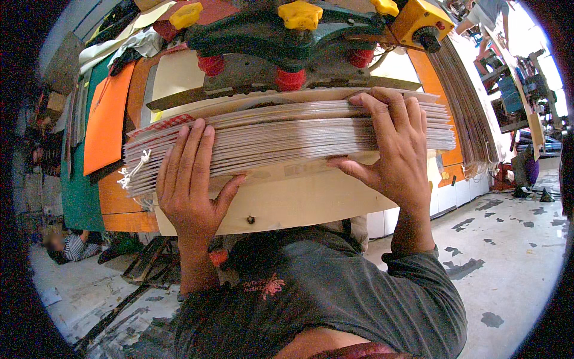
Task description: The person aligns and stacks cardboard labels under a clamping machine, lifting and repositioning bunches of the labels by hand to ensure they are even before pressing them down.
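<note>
A thick stack of thin bound sheets (287, 134) lies in front of me, its many edges facing me. White string (136, 167) is knotted at its left end. My left hand (190, 179) grips the stack's left part, fingers laid up across the edges and thumb along the bottom. On the right part, my right hand (391, 140) holds it with fingers bent over the top and thumb under the lower edge. Beneath it is a cream board (287, 200). Just behind the stack stands a dark green machine (263, 42) with yellow knobs (300, 15) and red cylindrical parts (290, 79).
A yellow control box (421, 25) with a black knob is at the upper right. Orange sheets (109, 119) lie on a green surface (84, 203) at left. Another tall stack of sheets (463, 99) stands at right. A person (81, 247) is low at the far left.
</note>
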### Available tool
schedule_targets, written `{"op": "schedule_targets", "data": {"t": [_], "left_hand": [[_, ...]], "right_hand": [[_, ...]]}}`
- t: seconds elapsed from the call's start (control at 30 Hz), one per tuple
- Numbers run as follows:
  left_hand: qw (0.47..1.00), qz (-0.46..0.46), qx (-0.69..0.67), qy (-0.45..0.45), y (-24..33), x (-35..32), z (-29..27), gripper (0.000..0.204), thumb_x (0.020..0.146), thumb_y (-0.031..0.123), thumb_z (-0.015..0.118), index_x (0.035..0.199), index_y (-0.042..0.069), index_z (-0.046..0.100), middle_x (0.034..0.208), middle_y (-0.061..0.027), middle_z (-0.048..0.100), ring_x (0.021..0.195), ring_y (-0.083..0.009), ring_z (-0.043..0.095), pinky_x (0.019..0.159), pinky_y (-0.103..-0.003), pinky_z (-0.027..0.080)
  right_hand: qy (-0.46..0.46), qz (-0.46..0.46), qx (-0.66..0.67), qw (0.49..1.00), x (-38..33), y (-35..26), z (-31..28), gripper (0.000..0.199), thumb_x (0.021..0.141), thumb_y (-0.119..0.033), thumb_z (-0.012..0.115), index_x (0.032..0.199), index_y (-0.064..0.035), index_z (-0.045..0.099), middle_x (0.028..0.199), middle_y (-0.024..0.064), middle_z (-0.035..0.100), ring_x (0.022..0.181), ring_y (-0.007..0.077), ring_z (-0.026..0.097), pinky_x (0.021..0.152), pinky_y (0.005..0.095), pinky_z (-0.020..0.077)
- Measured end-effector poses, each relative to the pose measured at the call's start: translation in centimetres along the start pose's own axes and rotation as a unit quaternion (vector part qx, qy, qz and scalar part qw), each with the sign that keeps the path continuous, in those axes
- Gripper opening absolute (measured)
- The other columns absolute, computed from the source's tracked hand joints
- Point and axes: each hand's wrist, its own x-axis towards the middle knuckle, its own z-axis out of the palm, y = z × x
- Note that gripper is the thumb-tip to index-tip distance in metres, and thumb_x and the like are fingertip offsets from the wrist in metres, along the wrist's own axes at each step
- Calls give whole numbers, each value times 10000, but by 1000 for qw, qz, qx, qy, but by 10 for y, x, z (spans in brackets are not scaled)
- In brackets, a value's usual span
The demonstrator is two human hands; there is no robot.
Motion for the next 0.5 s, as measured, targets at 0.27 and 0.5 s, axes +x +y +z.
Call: {"op": "schedule_targets", "data": {"t": [0.27, 0.5], "left_hand": [[1000, -1, -4, -2, 1, 0, -1, 744, 918, 524, 719, 1489, 65, 589, 1536, -90, 599, 1439, -306, 538, 1172, -464, 409], [1000, -1, 11, -8, 1, -1, -1, 743, 934, 547, 698, 1490, 67, 588, 1544, -93, 592, 1442, -309, 536, 1174, -464, 407]], "right_hand": [[-17, 1, 1, 1000, 0, -2, -3, 880, 632, -479, 904, 1369, -135, 570, 1341, 90, 560, 1165, 353, 526, 999, 499, 433], [-22, 18, -17, 999, -6, -4, 1, 940, 656, -539, 877, 1458, -167, 558, 1405, 64, 550, 1152, 344, 526, 991, 487, 435]]}}
